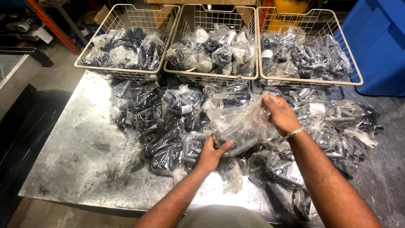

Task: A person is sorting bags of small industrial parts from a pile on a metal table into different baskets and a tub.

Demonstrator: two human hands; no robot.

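A scuffed, shiny metal table [84, 152] fills the view in what looks like a storeroom, with orange shelving posts behind it and a big blue bin [377, 42] past its far right corner. Three white wire baskets [126, 76] stand in a row along the far edge of the table, each heaped with clear plastic bags of small dark parts. In front of the baskets a loose pile of the same bags [168, 122] spreads over the middle of the table.

Both hands hold one clear bag [240, 124] of grey, tube-shaped pieces, lifted just above the pile in front of the middle basket. The left hand [211, 154] cups its lower near corner, fingers curled under and thumb pressed on top. The right hand [280, 114], a thin bracelet at its wrist, pinches the crumpled film at the bag's upper right end.

The bag will probably handle as a limp, shifting load: the film is thin, slick and creased, and the hard pieces inside seem free to slide toward whichever end hangs lowest. It looks fairly heavy for its bulk, judging by how full it is. Pinched film alone could stretch or slip, so the surer hold is underneath, palm against the bunched pieces, with the other hand gathering the slack end.
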